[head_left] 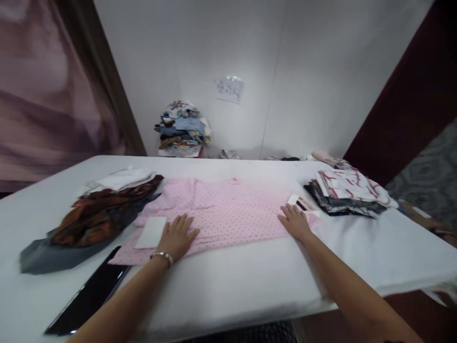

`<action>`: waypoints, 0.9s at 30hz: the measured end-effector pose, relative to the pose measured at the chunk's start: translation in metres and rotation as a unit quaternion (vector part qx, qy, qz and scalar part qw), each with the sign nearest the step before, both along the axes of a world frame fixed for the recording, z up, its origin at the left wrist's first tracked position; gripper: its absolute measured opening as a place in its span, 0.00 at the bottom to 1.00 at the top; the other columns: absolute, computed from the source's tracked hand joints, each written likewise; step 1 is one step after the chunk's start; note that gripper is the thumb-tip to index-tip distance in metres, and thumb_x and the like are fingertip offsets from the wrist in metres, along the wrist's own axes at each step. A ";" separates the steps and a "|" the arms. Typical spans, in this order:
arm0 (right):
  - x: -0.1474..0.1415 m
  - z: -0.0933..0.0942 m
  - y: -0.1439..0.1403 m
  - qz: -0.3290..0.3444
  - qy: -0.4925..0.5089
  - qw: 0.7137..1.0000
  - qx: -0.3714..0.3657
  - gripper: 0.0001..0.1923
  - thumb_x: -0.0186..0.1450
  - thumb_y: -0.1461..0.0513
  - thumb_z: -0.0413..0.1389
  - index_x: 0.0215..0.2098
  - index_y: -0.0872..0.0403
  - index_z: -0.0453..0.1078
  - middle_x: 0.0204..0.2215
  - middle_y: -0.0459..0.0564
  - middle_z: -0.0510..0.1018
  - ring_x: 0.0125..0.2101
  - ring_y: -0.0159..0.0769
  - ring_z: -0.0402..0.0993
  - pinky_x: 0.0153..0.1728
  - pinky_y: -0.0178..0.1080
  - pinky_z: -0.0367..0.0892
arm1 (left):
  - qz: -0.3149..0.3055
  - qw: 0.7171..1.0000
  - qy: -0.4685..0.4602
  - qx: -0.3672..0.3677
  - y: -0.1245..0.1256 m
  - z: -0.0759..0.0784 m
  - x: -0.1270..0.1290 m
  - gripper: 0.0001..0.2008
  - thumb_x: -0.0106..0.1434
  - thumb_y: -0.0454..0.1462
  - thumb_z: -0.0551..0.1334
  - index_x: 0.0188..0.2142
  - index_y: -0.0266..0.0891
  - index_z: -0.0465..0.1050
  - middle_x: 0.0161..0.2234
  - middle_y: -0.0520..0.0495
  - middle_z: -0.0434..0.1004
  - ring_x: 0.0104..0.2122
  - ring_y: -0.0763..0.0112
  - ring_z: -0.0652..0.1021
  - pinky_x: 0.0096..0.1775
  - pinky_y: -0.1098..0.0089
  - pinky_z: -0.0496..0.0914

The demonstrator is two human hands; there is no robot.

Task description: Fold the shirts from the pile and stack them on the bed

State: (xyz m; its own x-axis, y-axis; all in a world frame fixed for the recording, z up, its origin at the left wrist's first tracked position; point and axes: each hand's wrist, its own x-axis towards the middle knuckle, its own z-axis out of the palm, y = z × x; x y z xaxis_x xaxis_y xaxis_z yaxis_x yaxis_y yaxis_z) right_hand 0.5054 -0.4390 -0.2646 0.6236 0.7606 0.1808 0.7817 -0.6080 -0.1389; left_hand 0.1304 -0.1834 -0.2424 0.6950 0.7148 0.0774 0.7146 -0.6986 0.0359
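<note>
A pink dotted garment point(221, 209) lies spread flat on the white table point(250, 281). My left hand point(176, 238), with a bracelet at the wrist, rests flat on the garment's near left part, fingers apart, beside a white card point(151, 232). My right hand point(294, 220) lies flat on the garment's right edge, fingers spread, next to a small white tag point(299, 202). Neither hand holds anything.
A heap of dark brown and grey clothes point(96, 219) with white cloth on top lies at the left. A folded stack with red-and-white print point(350, 193) stands at the right. A dark flat board point(89, 295) lies near the front left edge. Another clothes pile point(182, 128) sits by the far wall.
</note>
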 end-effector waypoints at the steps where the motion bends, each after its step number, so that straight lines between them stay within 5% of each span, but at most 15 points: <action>1: 0.003 -0.005 -0.001 0.005 -0.007 1.000 0.008 0.26 0.68 0.49 0.44 0.60 0.48 0.61 0.64 0.55 0.59 0.64 0.55 0.50 0.58 0.62 0.49 | 0.002 1.000 -0.003 -0.003 -0.001 0.001 -0.001 0.30 0.66 0.49 0.47 0.63 0.37 0.58 0.66 0.39 0.53 0.65 0.53 0.55 0.62 0.47 0.50; 6: 0.007 -0.010 -0.001 0.011 -0.010 1.000 0.015 0.26 0.67 0.48 0.44 0.59 0.48 0.64 0.63 0.55 0.61 0.63 0.57 0.52 0.56 0.64 0.52 | 0.000 1.000 -0.014 0.000 -0.005 0.002 -0.002 0.30 0.66 0.49 0.46 0.62 0.36 0.60 0.65 0.38 0.54 0.65 0.51 0.56 0.62 0.46 0.50; 13: 0.005 0.034 0.044 0.076 0.017 0.996 0.051 0.23 0.68 0.52 0.44 0.54 0.52 0.69 0.54 0.57 0.72 0.57 0.52 0.64 0.55 0.57 0.59 | 0.007 1.000 -0.019 -0.014 -0.007 0.002 -0.001 0.31 0.66 0.49 0.46 0.62 0.36 0.60 0.66 0.40 0.53 0.65 0.52 0.55 0.63 0.47 0.47; 20: -0.016 0.066 0.184 0.163 0.083 0.982 0.056 0.25 0.68 0.51 0.43 0.53 0.53 0.71 0.53 0.55 0.75 0.51 0.48 0.72 0.49 0.47 0.68 | 0.000 0.998 -0.056 -0.029 -0.007 -0.001 -0.003 0.29 0.65 0.50 0.48 0.61 0.39 0.62 0.65 0.39 0.55 0.65 0.52 0.56 0.62 0.46 0.48; 27: -0.034 0.050 0.324 0.169 0.077 0.982 -0.018 0.19 0.63 0.55 0.52 0.48 0.53 0.74 0.49 0.56 0.77 0.47 0.48 0.74 0.46 0.44 0.68 | -0.002 0.997 -0.077 -0.031 -0.008 -0.009 -0.005 0.29 0.65 0.50 0.48 0.61 0.39 0.63 0.65 0.39 0.55 0.65 0.51 0.55 0.63 0.46 0.49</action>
